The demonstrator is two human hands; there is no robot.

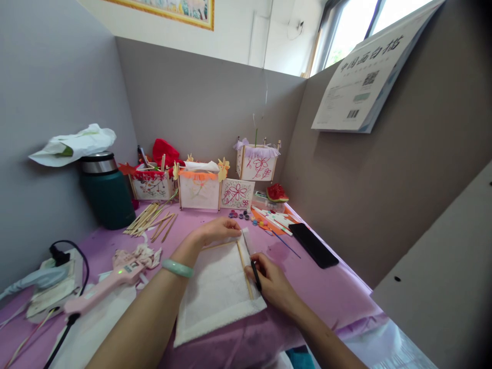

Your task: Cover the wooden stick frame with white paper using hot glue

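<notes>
Watching remotely: I see left hand (219,231) pinching cloth (215,292) at its far-right corner, right hand (271,281) gripping tool (255,278), long axis near-to-far, tip toward tabletop's (307,292) far edge. Cloth lies by near edge.

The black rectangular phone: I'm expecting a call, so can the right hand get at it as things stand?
Probably yes: only purple cloth separates the right hand from the near end of the phone, but that hand holds a black-handled tool.
</notes>
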